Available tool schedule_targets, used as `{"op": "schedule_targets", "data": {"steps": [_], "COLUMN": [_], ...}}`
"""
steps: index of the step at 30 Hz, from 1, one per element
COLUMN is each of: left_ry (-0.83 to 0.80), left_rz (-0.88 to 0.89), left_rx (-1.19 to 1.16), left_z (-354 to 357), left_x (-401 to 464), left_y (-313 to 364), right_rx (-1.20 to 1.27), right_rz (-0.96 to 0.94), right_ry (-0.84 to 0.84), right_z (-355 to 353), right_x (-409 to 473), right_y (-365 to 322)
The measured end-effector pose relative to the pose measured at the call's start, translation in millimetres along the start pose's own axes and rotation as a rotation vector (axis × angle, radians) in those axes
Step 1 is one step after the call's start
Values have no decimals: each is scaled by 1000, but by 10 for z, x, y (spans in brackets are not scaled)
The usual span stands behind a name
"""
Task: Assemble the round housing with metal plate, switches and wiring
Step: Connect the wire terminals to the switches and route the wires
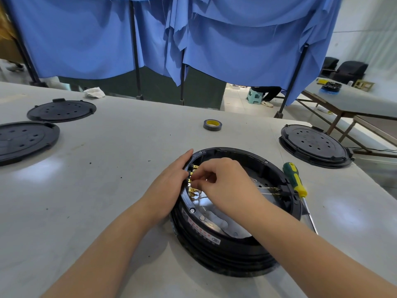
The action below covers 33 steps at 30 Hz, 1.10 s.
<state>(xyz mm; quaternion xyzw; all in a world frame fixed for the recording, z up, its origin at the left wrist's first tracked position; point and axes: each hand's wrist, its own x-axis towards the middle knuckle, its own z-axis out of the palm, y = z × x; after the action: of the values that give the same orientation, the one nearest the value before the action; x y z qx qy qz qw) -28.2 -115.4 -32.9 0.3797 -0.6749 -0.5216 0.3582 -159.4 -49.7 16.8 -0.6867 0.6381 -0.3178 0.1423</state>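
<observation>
The round black housing [225, 248] lies open side up on the table before me, with a shiny metal plate [217, 220] inside. Gold switch terminals [192, 191] line its left inner wall, with thin wires running from them. My left hand [169, 190] grips the housing's left rim from outside. My right hand [227, 186] reaches over the housing, its thumb and fingers pinched at the gold terminals. More wires and a connector [275, 190] sit at the right inner wall. What the fingertips pinch is hidden.
A green and yellow screwdriver [295, 180] rests against the housing's right rim. A tape roll [212, 124] lies beyond. Black round covers lie at far left [61, 110], left [23, 140] and right [315, 145]. Blue curtains hang behind the table.
</observation>
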Motion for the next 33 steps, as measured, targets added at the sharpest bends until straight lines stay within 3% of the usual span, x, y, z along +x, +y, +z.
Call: {"op": "schedule_targets", "data": {"steps": [22, 29, 33], "left_ry": [4, 80, 123], "left_rz": [-16, 33, 27], "left_rx": [83, 69, 45], "left_z": [4, 13, -20], "left_x": [7, -64, -73], "left_y": [2, 96, 141], "right_rx": [14, 65, 120], "right_rz": [20, 17, 15], "right_ry": [-16, -57, 0], "right_z": [7, -93, -355], "right_x": [-4, -32, -70], "right_y": [20, 11, 40]}}
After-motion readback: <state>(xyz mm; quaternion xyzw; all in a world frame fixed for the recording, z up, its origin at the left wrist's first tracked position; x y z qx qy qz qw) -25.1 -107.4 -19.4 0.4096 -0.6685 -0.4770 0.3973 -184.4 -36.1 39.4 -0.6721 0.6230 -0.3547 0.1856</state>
